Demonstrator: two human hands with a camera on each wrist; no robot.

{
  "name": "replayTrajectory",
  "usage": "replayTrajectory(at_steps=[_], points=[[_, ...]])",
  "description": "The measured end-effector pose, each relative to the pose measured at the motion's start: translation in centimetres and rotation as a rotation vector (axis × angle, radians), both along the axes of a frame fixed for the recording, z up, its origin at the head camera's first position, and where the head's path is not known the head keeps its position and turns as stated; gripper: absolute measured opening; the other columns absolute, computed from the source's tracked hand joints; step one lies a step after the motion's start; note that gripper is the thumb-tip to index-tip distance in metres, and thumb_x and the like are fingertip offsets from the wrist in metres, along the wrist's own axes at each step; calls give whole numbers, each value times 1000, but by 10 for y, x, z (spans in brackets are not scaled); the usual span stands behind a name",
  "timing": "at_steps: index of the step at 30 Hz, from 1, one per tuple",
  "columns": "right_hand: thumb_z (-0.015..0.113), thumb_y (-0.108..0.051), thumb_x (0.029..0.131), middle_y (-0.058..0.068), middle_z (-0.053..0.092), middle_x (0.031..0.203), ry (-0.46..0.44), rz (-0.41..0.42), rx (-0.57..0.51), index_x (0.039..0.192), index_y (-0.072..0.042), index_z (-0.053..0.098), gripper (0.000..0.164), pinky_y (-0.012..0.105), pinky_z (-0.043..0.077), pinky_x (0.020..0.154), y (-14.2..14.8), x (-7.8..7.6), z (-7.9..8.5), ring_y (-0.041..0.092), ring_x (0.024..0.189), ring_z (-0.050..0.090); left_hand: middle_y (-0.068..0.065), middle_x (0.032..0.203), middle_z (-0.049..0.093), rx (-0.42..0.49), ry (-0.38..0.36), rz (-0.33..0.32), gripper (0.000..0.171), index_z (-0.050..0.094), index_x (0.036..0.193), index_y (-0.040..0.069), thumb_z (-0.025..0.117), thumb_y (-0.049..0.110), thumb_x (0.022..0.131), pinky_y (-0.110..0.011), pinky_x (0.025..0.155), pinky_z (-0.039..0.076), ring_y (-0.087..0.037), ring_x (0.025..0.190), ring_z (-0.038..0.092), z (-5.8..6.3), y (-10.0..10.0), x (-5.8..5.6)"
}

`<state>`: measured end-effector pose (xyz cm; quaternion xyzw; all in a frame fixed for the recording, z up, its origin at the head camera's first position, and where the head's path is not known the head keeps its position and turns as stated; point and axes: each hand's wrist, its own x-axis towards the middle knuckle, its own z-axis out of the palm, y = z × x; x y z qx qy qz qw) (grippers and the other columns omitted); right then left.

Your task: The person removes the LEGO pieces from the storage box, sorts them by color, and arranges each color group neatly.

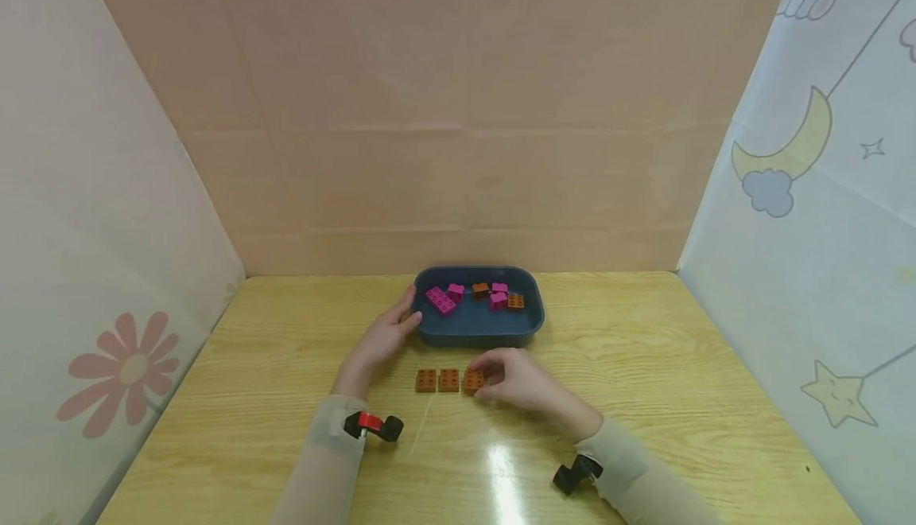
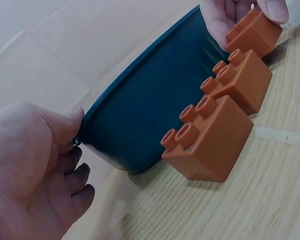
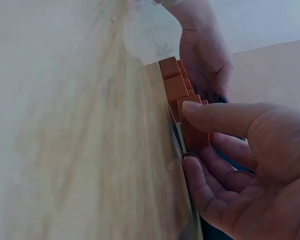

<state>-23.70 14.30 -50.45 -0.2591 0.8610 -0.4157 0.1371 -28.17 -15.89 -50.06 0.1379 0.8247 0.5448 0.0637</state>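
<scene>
My right hand (image 1: 525, 382) pinches an orange toy brick (image 3: 192, 132) between thumb and fingers, at the right end of a row on the table. Left of it in the head view are two more orange bricks, a middle one (image 1: 448, 380) and an end one (image 1: 426, 380), standing studs up. Behind the row sits a dark blue tray (image 1: 475, 341). My left hand (image 2: 30, 160) grips the tray's left rim, its thumb at the edge and other fingers curled outside the wall. The tray holds several bricks, among them a long pink brick (image 1: 440, 301) and an orange brick (image 1: 515, 302).
The wooden table (image 1: 615, 350) ends at a tan back curtain (image 1: 458, 151). Patterned white sheets hang at either side, the left sheet (image 1: 107, 270) with a flower and the right sheet (image 1: 844, 270) with a moon and stars. Both wrists carry small black camera mounts.
</scene>
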Motion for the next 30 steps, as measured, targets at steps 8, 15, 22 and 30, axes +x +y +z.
replayTrajectory(at_steps=[8, 15, 22, 30], points=[[94, -20, 83, -4, 75, 115, 54, -28, 28, 120, -17, 80, 39, 35, 58, 85, -4, 2, -1, 16, 101, 68, -8, 179, 7, 6, 9, -5, 66, 13, 172, 9, 47, 21, 116, -51, 132, 7, -27, 165, 4, 2, 1, 1], [94, -20, 83, -3, 75, 114, 59, -34, 22, 120, -15, 79, 40, 30, 58, 82, -5, 3, -2, 15, 101, 69, -6, 179, 7, 20, 3, -2, 65, 14, 172, 10, 46, 21, 116, -50, 132, 6, -26, 165, 4, 0, 1, 0], [92, -17, 84, -2, 74, 116, 37, -27, 9, 122, -14, 78, 41, 28, 60, 80, -6, 3, -2, 17, 103, 68, -5, 179, 7, 23, -1, -2, 66, 14, 172, 11, 47, 21, 116, -50, 132, 7, -25, 165, 4, 0, 0, 0], [92, -15, 84, -1, 73, 119, 26, -27, 9, 124, -13, 77, 43, 29, 60, 83, -7, 3, 0, 18, 106, 68, -2, 179, 7, 26, -15, 6, 66, 13, 173, 13, 47, 23, 116, -49, 132, 7, -24, 165, 4, 0, 0, 0]])
